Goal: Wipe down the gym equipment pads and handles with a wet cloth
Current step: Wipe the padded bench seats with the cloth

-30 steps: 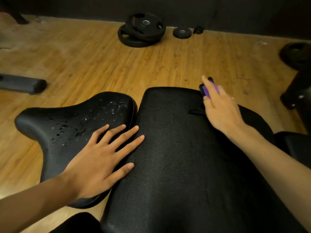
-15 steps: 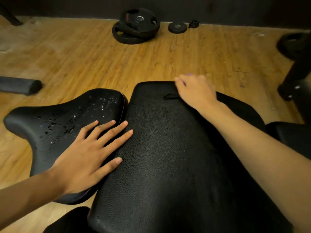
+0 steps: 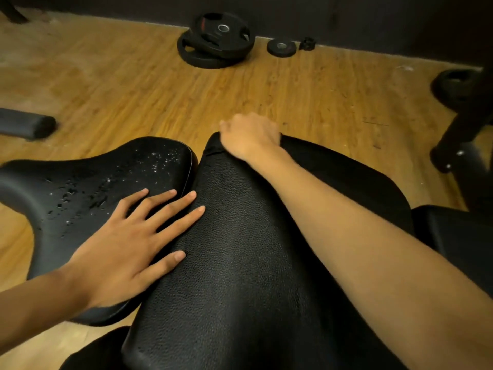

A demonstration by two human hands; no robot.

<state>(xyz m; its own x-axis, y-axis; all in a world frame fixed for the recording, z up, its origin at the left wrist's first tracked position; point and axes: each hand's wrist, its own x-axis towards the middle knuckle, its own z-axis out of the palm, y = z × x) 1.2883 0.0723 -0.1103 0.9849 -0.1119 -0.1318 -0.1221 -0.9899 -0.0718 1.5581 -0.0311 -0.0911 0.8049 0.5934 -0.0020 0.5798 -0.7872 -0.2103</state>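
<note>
At the far end of the pad (image 3: 240,276), the right hand (image 3: 250,134) curls over the edge. The cloth is hidden, so its grip I cannot tell. Nearer, the left hand (image 3: 125,249) lies flat, fingers (image 3: 170,209) spread, across seat (image 3: 40,182) and pad. Droplets (image 3: 160,161) could make that palm slip — or dry unwiped.

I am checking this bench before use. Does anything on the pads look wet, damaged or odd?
Yes. Water droplets lie unwiped on the seat pad, beyond the left hand. The long pad shows a small torn-looking flap near its far end.
</note>
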